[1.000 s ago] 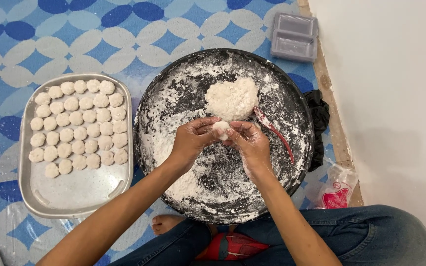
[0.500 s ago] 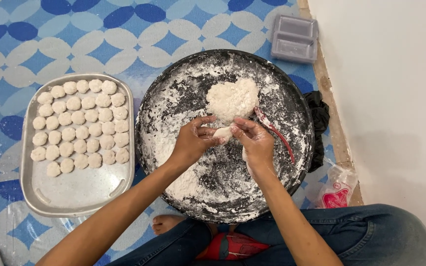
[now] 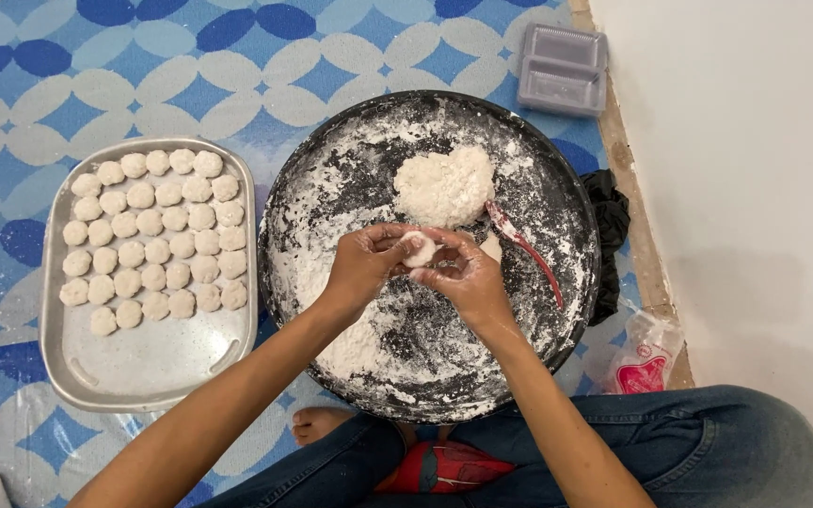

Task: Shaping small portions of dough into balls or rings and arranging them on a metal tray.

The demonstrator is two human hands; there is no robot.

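Head view, mid-frame: left hand (image 3: 364, 266) and right hand (image 3: 463, 277) pinch a dough piece (image 3: 418, 249) over the floured round pan (image 3: 331, 188); I'd press evenly.

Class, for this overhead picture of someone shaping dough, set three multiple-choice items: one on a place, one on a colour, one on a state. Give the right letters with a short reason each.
1. Where does the metal tray of shaped dough pieces lie?
A. on the side of the person's left hand, beside the round pan
B. inside the round pan
C. on the person's lap

2. What colour is the spatula in the round pan?
A. green
B. red
C. yellow

3. What is the state of the small dough piece?
A. lying on the tray
B. pressed into the big dough lump
C. held between left hand and right hand

Answers: 1 A, the tray sits on the mat next to the pan; 2 B, its handle shows red; 3 C, both hands' fingers close around it above the pan.
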